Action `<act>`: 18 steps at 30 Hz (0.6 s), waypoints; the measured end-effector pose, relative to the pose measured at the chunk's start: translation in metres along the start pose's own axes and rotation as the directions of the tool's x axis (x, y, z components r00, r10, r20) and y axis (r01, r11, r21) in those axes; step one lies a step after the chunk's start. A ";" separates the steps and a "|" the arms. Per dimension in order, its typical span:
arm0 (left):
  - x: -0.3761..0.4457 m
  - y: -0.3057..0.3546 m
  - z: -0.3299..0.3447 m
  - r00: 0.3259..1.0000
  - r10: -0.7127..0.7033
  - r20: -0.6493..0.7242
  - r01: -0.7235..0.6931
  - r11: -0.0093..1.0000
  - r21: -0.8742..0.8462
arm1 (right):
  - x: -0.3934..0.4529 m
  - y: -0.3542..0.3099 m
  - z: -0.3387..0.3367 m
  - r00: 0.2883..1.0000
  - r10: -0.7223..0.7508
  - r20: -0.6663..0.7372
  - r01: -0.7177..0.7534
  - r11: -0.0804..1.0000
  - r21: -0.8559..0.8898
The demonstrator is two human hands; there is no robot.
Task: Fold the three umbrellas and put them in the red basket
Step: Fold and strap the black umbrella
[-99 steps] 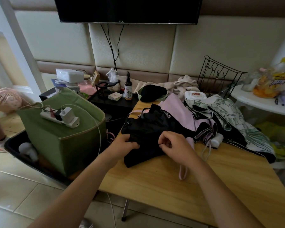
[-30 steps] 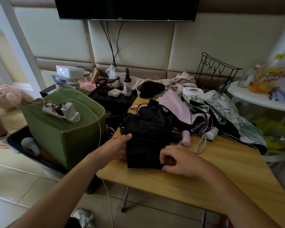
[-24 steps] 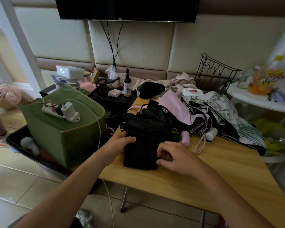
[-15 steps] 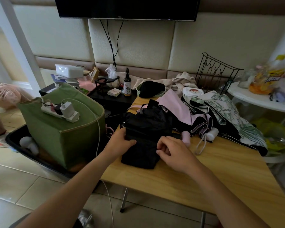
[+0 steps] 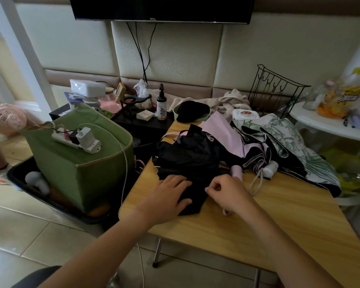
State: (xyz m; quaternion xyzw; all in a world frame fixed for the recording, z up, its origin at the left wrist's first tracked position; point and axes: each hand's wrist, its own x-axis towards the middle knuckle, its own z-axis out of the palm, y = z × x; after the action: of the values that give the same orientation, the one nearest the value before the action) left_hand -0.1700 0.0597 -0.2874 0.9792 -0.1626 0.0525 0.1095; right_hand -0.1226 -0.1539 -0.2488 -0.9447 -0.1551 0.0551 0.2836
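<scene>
the black umbrella lies crumpled on the left part of the wooden desk, its near end between the two hands; the left hand lies flat on that near end, its fingers straight and spread, pressing the cloth down; the right hand is at the right edge of the same cloth, its fingers curled with thumb and finger together, but i cannot tell if they pinch the cloth; the pink umbrella lies just behind and to the right, touching the black one, its pale handle near the right hand; the green patterned umbrella lies further right, spread to the desk edge; a green fabric bin stands on the floor to the left of the desk, with a white power strip on top
</scene>
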 end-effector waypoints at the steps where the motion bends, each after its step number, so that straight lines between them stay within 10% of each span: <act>1: 0.000 -0.002 0.006 0.998 -0.017 0.056 0.016 1.000 0.021 | 0.000 0.000 -0.001 0.998 0.033 0.045 -0.033 0.999 0.000; 18: 0.006 -0.018 0.007 0.996 -0.037 0.080 0.039 0.999 -0.024 | -0.002 -0.024 0.012 0.847 0.299 0.440 -0.530 0.552 0.644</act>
State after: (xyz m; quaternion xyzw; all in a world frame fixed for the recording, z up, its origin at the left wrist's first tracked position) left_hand -0.1582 0.0726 -0.2967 0.9820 -0.1486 0.0094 0.1164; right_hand -0.1335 -0.1290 -0.2453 -0.7348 0.0726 0.3124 0.5977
